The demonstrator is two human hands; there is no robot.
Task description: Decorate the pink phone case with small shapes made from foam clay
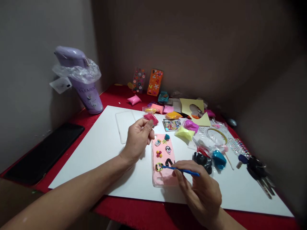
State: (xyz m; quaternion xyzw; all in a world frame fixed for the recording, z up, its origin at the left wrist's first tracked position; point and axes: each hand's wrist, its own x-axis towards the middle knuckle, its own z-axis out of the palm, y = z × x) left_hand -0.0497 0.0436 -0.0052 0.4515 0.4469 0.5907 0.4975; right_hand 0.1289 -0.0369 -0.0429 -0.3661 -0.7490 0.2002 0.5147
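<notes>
A pink clay-covered phone case [165, 180] lies flat on the white board, decorated with small clay pieces. In a pinch grip, my right hand [202, 185] holds a blue modelling tool [185, 171]. Its tip touches or hovers just over a yellow and black ring-shaped piece [158, 167] low on the case's left side. My left hand [139, 137] is raised beside the case's upper left edge, thumb and fingers pressed together; whatever sits between them is hidden. A black curved piece [169, 162], a red and yellow flower [159, 154] and a teal piece [167, 137] also decorate the case.
Behind my left hand lies a transparent case [118, 127]. Clay packets, including a yellow one [184, 133], spread across the board's back and right. Keys [260, 174] rest at right. A lilac tumbler [88, 95] and black phone-like slab [45, 153] are left; an orange case [155, 82] leans behind.
</notes>
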